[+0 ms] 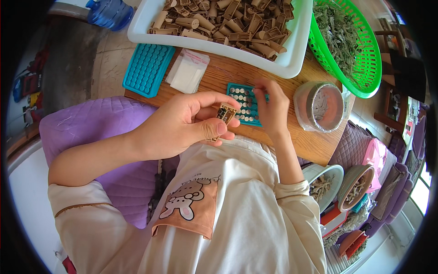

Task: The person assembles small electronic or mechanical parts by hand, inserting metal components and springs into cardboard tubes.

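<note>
left hand (182, 123) curled shut around a small tan slotted clip (224, 114), pinched between thumb and fingertips, held just left of the small teal tray (246, 104) and above the near edge of the wooden board (283, 137). right hand (270, 107) laid over the right part of that tray, fingers bent down onto its round cells; impossible to tell whether anything is gripped under them. some cells filled with pale discs, the rest hidden by the hand. beyond the tray, a long white tub (292, 59) heaped with more tan clips, cut off at the top edge. left of the tray, a clear bag (188, 72) and a larger teal tray (148, 68). right of it, a wrapped bowl (319, 107) with contents blurred by film, and a green basket (365, 55) of dried herbs, partly cut off.
</note>
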`<state>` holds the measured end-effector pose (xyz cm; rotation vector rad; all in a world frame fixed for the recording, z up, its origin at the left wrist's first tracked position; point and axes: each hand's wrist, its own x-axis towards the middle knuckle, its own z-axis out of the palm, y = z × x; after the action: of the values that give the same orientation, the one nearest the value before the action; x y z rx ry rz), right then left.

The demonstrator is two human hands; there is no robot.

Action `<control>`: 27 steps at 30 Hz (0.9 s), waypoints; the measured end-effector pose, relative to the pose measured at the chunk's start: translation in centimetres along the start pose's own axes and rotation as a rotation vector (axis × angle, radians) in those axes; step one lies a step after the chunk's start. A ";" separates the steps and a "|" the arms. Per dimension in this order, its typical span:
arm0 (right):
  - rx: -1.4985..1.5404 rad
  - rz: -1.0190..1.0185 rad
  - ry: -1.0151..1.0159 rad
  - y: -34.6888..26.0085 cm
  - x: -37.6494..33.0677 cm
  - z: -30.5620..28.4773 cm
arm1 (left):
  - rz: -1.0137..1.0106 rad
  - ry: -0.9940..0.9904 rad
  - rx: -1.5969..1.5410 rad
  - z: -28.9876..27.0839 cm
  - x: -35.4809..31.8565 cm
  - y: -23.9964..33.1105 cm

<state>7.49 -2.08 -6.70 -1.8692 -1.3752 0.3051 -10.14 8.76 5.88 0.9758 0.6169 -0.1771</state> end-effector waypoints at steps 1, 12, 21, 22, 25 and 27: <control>0.195 0.085 0.089 -1.2 0.0 -0.4 | 0.001 0.004 -0.004 0.0 -0.1 0.0; 0.577 -0.297 0.487 -9.2 -0.6 1.6 | 0.137 0.012 -0.009 0.2 0.1 -0.7; 0.366 -0.441 0.394 -8.2 -1.1 0.9 | 0.060 0.076 -0.079 -0.3 0.3 0.5; 0.345 -0.474 0.395 -8.2 -1.2 1.0 | 0.092 0.071 -0.074 -0.4 0.3 0.6; 0.231 -0.482 0.425 -8.9 -0.8 1.2 | 0.111 0.100 -0.033 -0.5 0.3 0.7; 0.195 -0.478 0.432 -9.2 -0.7 1.1 | 0.135 0.104 -0.008 -0.5 0.4 0.6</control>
<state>0.08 -1.17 -1.12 -1.2979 -1.3760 -0.1914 -9.80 9.57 5.91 1.0196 0.6443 -0.0038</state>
